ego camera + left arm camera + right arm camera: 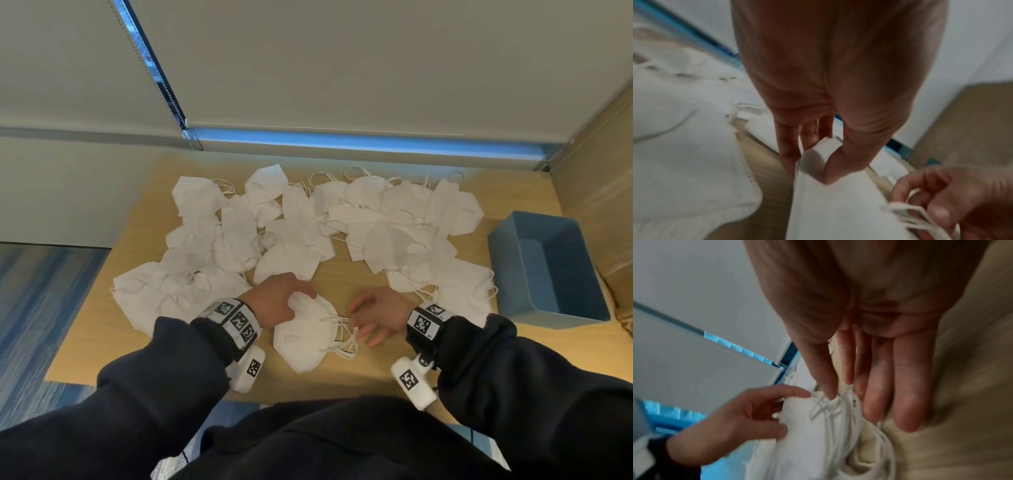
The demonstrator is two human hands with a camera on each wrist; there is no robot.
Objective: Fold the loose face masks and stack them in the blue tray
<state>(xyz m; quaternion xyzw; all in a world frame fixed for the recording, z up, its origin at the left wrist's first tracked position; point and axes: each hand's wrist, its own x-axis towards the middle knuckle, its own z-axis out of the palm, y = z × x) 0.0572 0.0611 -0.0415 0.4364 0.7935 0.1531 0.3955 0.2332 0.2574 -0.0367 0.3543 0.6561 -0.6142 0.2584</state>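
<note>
A folded white face mask (305,339) lies on the wooden table (352,281) just in front of me. My left hand (291,303) grips its far left edge; in the left wrist view the thumb and fingers (830,170) pinch that edge of the mask (830,211). My right hand (368,322) reaches in from the right with straight fingers, its fingertips (904,418) touching the mask's ear loops (824,407). Several loose white masks (298,240) are spread over the far half of the table. The blue tray (544,317) on the right holds nothing.
A brown cardboard surface (603,192) stands behind and to the right of the tray. A wall with lowered blinds (342,68) runs along the table's far edge. Blue carpet (41,308) lies left of the table. Bare wood shows between my hands.
</note>
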